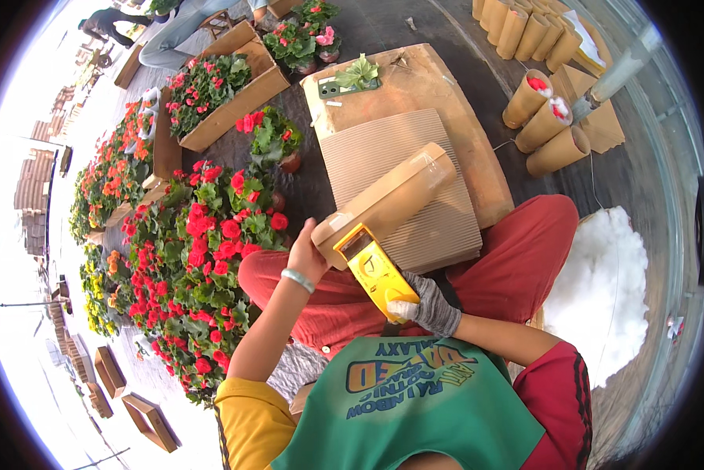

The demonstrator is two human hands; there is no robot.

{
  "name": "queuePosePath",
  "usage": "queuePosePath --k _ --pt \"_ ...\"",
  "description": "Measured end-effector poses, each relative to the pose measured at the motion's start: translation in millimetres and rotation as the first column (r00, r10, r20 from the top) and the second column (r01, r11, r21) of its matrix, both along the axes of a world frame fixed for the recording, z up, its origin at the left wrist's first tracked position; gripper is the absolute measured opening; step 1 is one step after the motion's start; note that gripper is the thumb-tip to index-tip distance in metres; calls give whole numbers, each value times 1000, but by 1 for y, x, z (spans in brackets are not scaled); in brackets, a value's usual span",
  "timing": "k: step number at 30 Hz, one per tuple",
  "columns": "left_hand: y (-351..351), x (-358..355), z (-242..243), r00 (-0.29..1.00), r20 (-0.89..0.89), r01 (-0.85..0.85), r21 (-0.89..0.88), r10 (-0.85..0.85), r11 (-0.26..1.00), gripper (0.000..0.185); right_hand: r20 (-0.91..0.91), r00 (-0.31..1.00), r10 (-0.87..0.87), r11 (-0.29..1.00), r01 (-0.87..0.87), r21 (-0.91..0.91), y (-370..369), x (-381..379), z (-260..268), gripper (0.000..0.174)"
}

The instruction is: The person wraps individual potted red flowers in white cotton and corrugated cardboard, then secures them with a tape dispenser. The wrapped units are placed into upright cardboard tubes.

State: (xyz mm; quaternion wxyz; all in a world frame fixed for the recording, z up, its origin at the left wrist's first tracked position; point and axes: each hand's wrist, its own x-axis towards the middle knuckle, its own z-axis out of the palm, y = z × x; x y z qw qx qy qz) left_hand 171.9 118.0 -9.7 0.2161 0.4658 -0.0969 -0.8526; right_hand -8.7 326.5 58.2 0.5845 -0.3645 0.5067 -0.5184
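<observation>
My left hand point(308, 252), bare with a pale bracelet at the wrist, grips the near end of a rolled brown cardboard tube point(390, 202). Clear tape shows near both ends of the tube. It lies slantwise above a stack of corrugated cardboard sheets point(387, 141). In a grey knitted glove, my right hand point(431, 305) holds a yellow hand-held tool point(377, 273), apparently a tape dispenser. The tool's front end is against or just over the tube's near end; contact is unclear.
A worn board point(475, 147) carries the sheets, a phone point(331, 88) and a leaf point(357, 72). Potted red begonias point(211, 235) crowd the left. Finished tubes point(548, 123) stand at right, above white fibre stuffing point(601, 294). A metal post point(622, 67) rises there; people point(175, 41) are far left.
</observation>
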Motion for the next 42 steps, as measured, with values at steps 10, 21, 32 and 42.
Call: queuePosePath --k 10,21,32,42 --pt "-40 -74 30 845 436 -128 -399 310 908 17 303 950 -70 973 -1 229 38 0 42 46" --pt "-34 -111 104 840 417 114 -762 348 638 20 -811 544 -213 963 -25 -269 15 -8 -15 66" --pt "-24 -125 215 797 552 446 -266 244 -854 26 -992 -114 -44 959 273 -74 -45 -221 -92 63" --pt "14 -151 203 923 338 262 -210 181 -942 33 -761 568 -313 748 -347 -566 -60 -152 55 5"
